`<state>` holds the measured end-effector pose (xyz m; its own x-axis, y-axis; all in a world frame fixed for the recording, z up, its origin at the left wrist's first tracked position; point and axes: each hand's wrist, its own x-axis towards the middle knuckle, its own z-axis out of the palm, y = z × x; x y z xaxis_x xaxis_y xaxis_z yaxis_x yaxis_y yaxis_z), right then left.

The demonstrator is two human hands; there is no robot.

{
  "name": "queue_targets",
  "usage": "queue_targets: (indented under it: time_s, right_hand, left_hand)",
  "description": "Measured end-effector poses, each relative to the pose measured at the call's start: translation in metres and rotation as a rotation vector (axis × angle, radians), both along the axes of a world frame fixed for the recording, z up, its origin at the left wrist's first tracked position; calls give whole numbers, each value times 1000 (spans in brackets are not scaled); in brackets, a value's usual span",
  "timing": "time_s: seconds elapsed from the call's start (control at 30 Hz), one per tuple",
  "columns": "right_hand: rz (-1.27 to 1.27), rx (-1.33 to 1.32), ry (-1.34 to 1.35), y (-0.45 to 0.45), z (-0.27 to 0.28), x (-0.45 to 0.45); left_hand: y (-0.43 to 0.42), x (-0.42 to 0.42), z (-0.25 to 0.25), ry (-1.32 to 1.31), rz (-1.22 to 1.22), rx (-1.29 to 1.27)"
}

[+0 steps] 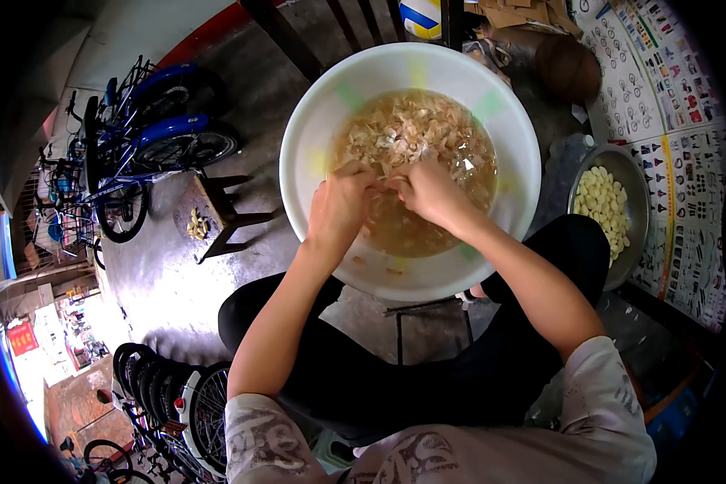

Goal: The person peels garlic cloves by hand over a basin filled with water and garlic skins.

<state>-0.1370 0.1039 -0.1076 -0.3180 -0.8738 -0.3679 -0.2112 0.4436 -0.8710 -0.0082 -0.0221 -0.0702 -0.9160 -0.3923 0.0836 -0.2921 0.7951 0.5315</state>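
Observation:
A large white plastic basin [306, 133] stands in front of my knees. Brownish water [427, 238] fills its lower part, and many papery garlic skins [415, 121] float there, thickest at the far side. Over the water, my left hand [343, 203] and my right hand [429, 192] meet with their fingertips almost touching. Both have curled, pinching fingers. Whatever small piece sits between them is hidden by the fingers. To the right, a metal bowl [639, 206] holds a pile of peeled garlic cloves [602, 202].
At left, a small wooden stool [215, 194] carries a few pale pieces [197, 224]. Blue bicycles [173, 129] stand beyond it, with black tires [149, 379] at lower left. Behind the basin are a dark wooden chair [355, 24] and a ball [421, 18]. A printed sheet [686, 161] covers the right side.

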Motion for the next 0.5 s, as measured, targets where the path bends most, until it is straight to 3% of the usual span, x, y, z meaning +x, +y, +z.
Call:
queue_targets:
  time_s: [0.03, 0.17, 0.2, 0.3, 0.4, 0.5]
  right_hand:
    - [133, 79, 390, 0, -1, 3]
    - [491, 259, 397, 16, -44, 30]
    - [491, 257, 397, 19, -49, 28]
    - [548, 115, 491, 21, -53, 27]
    - [489, 306, 520, 13, -33, 29]
    - [537, 147, 508, 13, -42, 27]
  left_hand:
    - [-5, 1, -6, -96, 11, 101]
    - [-1, 19, -50, -282, 49, 321]
    - [7, 21, -50, -246, 0, 86]
    - [10, 22, -41, -432, 79, 208]
    - [10, 15, -35, -555, 88, 66]
    - [11, 15, -43, -472, 17, 25]
